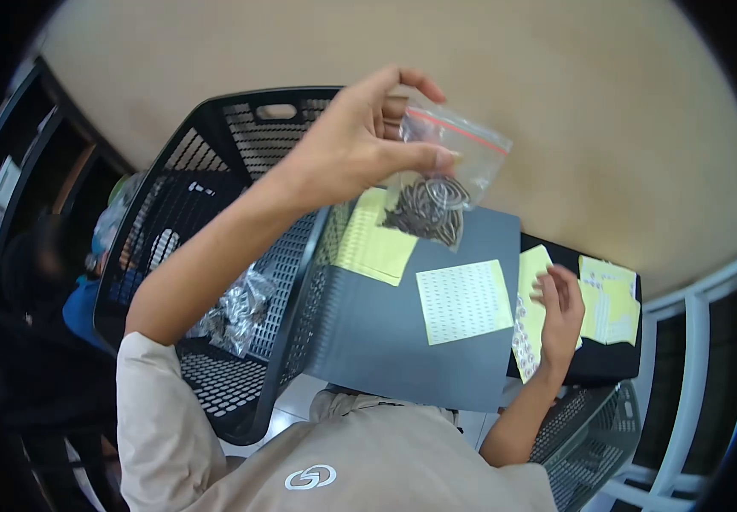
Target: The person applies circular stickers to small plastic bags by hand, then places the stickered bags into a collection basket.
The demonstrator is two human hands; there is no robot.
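My left hand [343, 145] is raised above the table and pinches a small clear zip-lock bag [479, 171] with a red strip along its top. Dark, curved pieces [424, 209] lie in the bottom of the bag; their exact kind is hard to make out. My right hand [562, 316] holds nothing visible, its fingers loosely bent and apart, over yellow-backed sticker sheets [532, 282] at the table's right side. Between the hands, a white sheet of small printed labels [464, 303] lies on the grey tabletop [437, 371].
A large black plastic basket [287, 375] stands at my left, with shiny clear bags [245, 311] inside. Yellow sheets [377, 252] lie beside it. More label sheets [612, 307] rest on a black surface at right, above another basket [590, 444]. A person in dark clothing [27, 341] is at far left.
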